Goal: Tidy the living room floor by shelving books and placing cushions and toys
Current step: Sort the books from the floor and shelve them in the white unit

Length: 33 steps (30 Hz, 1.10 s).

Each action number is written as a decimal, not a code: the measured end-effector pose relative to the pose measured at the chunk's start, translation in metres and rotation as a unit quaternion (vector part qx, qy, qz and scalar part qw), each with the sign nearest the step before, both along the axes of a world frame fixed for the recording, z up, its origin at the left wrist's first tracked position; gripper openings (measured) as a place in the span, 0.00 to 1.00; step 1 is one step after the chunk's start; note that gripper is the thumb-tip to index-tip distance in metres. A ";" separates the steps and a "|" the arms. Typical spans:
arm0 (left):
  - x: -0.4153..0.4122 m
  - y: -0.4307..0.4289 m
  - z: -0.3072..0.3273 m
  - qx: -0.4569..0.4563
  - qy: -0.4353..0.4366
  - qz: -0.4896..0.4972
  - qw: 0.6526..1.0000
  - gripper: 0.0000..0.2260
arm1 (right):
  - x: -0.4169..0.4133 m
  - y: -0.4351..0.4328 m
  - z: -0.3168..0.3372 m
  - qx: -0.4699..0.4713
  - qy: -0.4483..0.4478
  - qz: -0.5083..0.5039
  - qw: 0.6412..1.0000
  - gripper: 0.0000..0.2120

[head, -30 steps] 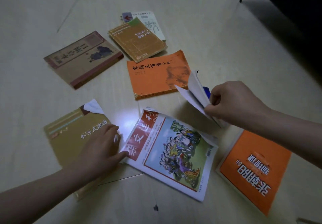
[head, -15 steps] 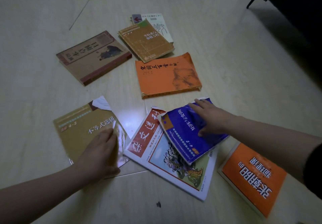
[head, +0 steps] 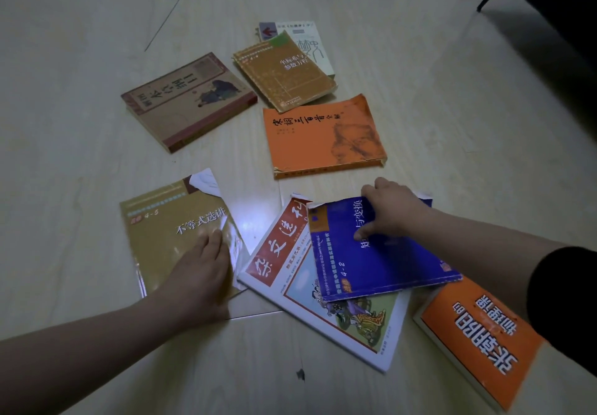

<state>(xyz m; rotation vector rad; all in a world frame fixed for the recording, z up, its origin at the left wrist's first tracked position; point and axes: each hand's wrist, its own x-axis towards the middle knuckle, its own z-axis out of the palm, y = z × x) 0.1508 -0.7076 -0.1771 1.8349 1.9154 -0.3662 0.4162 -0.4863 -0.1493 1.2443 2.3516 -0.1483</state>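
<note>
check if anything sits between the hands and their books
Nothing visible does. The left hand rests flat on the olive book; the right hand grips the far edge of the blue book. No shelf shows.

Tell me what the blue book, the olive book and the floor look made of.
Blue book: soft paper cover, seemingly matte; its edges are frayed white. Olive book: paper under glossy clear film, peeling and glinting beside the left hand. Floor: pale wood-look planks or tiles, glossy; it reflects a light patch.

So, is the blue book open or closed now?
Closed: the blue book lies front cover up on the magazine; the right hand holds its far edge.
</note>
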 end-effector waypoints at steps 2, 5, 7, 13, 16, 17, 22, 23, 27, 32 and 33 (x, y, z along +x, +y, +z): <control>-0.001 0.000 0.001 -0.001 0.004 -0.007 1.000 0.50 | 0.001 0.002 0.005 0.023 0.048 -0.007 0.999 0.27; -0.002 -0.002 0.001 0.005 0.007 -0.012 1.000 0.49 | 0.002 0.003 0.016 -0.011 0.069 -0.003 0.998 0.18; -0.003 -0.003 0.002 0.006 0.000 -0.014 1.000 0.49 | 0.002 -0.001 0.020 -0.044 0.090 -0.016 0.995 0.17; -0.008 -0.002 0.013 -0.007 -0.020 -0.003 1.000 0.53 | -0.006 -0.018 0.009 -0.137 0.160 -0.106 0.972 0.15; -0.006 0.003 0.015 0.002 -0.004 -0.010 1.000 0.50 | -0.011 -0.029 0.000 -0.128 0.162 -0.113 0.972 0.14; -0.006 0.005 0.014 0.007 -0.005 -0.007 1.000 0.49 | -0.012 -0.031 -0.002 -0.118 0.156 -0.116 0.974 0.14; -0.005 0.003 0.007 -0.018 0.027 -0.005 0.999 0.49 | -0.014 -0.038 -0.003 -0.098 0.140 -0.122 0.978 0.15; -0.005 0.002 0.006 -0.028 0.043 -0.007 0.999 0.49 | -0.014 -0.039 -0.003 -0.104 0.135 -0.123 0.978 0.16; -0.028 0.006 0.009 -0.047 0.086 0.011 0.995 0.47 | -0.014 -0.044 -0.003 -0.113 0.127 -0.127 0.977 0.17; -0.049 0.005 0.014 0.004 0.058 0.026 0.998 0.28 | -0.013 -0.049 -0.008 -0.118 0.147 -0.128 0.974 0.17; -0.048 0.006 0.012 0.034 0.039 0.031 0.998 0.23 | -0.013 -0.049 -0.008 -0.117 0.149 -0.129 0.973 0.16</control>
